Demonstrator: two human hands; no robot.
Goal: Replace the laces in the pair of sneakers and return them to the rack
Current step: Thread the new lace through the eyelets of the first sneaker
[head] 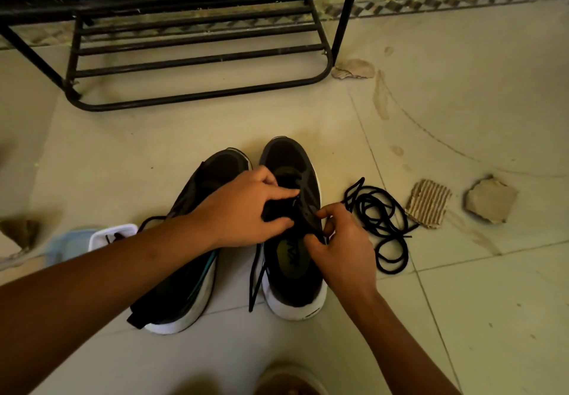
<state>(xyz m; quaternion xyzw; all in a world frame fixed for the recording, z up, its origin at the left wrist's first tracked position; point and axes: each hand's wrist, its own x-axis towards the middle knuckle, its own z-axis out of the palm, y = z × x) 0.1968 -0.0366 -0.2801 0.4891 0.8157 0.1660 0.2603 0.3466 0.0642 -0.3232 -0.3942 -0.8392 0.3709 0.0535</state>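
Sneaker [295, 290] under left hand [243, 206] and right hand [341, 247]

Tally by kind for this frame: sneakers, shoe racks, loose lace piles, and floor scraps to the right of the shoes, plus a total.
Sneakers: 2
Shoe rack: 1
Loose lace pile: 1
Floor scraps: 3
Total: 7

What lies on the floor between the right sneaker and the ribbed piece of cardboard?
A loose black lace lies tangled there, between the right sneaker and the ribbed cardboard. The head view shows it.
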